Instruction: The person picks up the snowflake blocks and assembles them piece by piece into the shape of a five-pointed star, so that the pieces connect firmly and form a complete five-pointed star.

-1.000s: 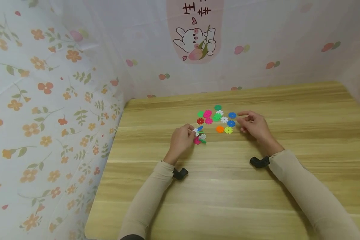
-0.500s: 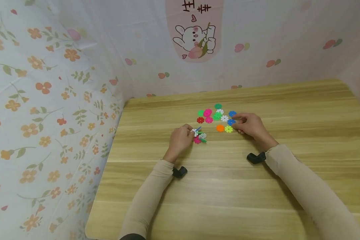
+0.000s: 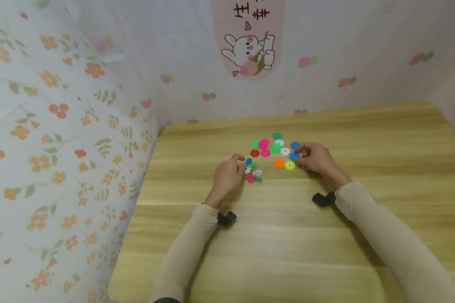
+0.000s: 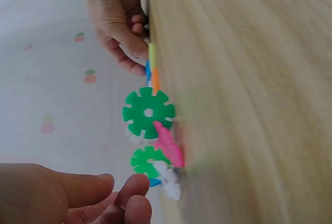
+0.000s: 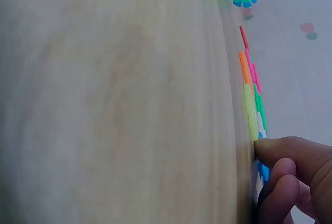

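Several notched plastic snowflake discs are joined into a small cluster, with a pink disc (image 3: 251,178), a green disc (image 4: 149,112) and a white disc (image 4: 168,180) among them. My left hand (image 3: 227,176) is right beside the cluster, its thumb and fingertips apart from it in the left wrist view. Further right, my right hand (image 3: 318,159) pinches a flat-lying blue disc (image 3: 293,156) between thumb and finger. The fingers hide part of that disc in the right wrist view. Another blue disc (image 3: 294,145) lies just behind it.
Loose discs lie flat on the wooden table (image 3: 280,235): a yellow disc (image 3: 290,165), an orange disc (image 3: 279,163), a red disc (image 3: 254,153) and several pink, green and white ones. Patterned cloth (image 3: 189,63) hangs along the back and left.
My right hand has moved left onto the blue disc. My left fingers have let go of the cluster, whose upper white and blue discs have turned.
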Demonstrator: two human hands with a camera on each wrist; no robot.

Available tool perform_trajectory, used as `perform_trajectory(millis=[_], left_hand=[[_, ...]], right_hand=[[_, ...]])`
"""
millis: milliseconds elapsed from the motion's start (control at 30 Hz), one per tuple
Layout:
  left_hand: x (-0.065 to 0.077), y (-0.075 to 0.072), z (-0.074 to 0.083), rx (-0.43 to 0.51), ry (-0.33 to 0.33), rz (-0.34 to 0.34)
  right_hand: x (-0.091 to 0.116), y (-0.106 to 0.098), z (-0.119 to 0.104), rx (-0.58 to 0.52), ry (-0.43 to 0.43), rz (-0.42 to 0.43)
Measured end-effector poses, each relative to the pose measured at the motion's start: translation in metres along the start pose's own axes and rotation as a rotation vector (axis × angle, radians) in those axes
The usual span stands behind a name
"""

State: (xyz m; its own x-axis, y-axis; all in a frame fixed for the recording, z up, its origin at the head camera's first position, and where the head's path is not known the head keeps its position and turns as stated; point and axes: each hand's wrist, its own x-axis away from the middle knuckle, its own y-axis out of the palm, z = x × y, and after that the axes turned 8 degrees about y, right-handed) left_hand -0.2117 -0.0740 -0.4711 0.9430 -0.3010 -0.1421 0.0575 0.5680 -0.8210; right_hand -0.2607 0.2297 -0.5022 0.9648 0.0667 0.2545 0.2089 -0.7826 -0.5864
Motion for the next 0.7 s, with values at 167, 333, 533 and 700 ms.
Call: perform_trajectory(millis=[167, 333, 533, 700], left_hand=[[0.004, -0.006, 0.006, 0.034, 0.018, 0.005], [-0.001, -0.009, 0.009, 0.042, 0.068, 0.053], [-0.002, -0.011, 0.018, 0.039, 0.138, 0.085], [0.003, -0.009, 0.027, 0.084, 0.164, 0.071]], right_hand=[[0.001, 0.002, 0.002, -0.003, -0.002, 0.018], [-0.002, 0.0, -0.002, 0.076, -0.089, 0.079], [0.005, -0.006, -0.01, 0.05, -0.123, 0.055], [0.018, -0.008, -0.013, -0.078, -0.087, -0.004]])
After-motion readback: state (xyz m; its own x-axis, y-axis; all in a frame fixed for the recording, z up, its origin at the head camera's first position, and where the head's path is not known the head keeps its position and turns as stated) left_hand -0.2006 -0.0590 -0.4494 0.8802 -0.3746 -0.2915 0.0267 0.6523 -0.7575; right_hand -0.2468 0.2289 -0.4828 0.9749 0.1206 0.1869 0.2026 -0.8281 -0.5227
